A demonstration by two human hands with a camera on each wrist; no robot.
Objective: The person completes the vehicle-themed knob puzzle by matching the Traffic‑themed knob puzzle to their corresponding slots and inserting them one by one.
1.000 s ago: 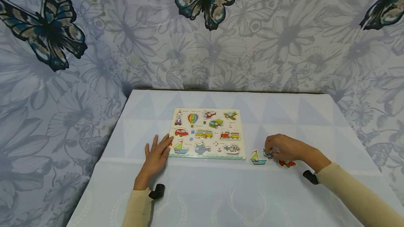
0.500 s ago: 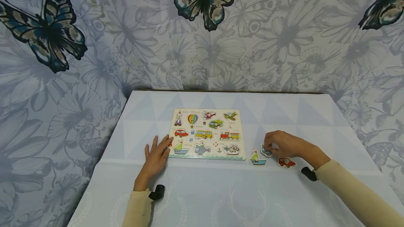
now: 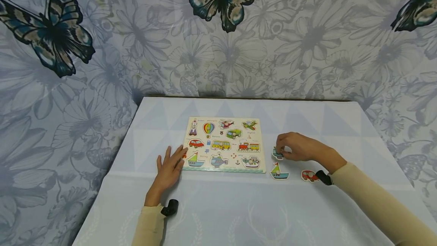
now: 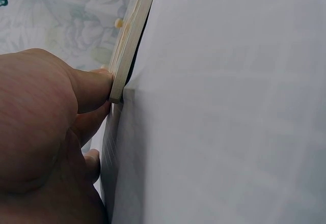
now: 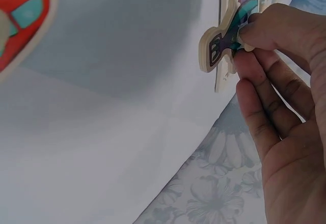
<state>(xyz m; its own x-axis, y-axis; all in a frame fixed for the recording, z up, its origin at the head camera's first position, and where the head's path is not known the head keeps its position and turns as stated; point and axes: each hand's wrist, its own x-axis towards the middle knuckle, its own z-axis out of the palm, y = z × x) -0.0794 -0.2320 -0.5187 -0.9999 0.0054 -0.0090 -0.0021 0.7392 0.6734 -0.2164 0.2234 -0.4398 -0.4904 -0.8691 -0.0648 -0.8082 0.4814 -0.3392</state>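
Note:
My left hand (image 3: 168, 171) rests at the left edge of a wooden puzzle board (image 3: 235, 167) printed with vehicles. Its fingers lie fairly straight on the board's corner; the left wrist view shows the thumb against the board's side edge (image 4: 133, 43). Thumb and fingers of my right hand (image 3: 302, 147) pinch a teal and purple puzzle piece (image 5: 239, 25) above the table, right of the board. The fingers partly cover its face. A sailboat piece (image 3: 280, 175) lies just below that hand, and a red car piece (image 3: 308, 176) farther right, near the wrist.
A pale patterned cloth covers the table (image 3: 218, 212). Black wrist cameras sit on both wrists, the right one (image 3: 323, 177) close to the red car piece. Behind the table's far edge hangs a butterfly-patterned backdrop (image 3: 286, 60).
My right hand has moved left and away from me, carrying the teal and purple piece from beside the red car piece towards the board. The left hand stays in place.

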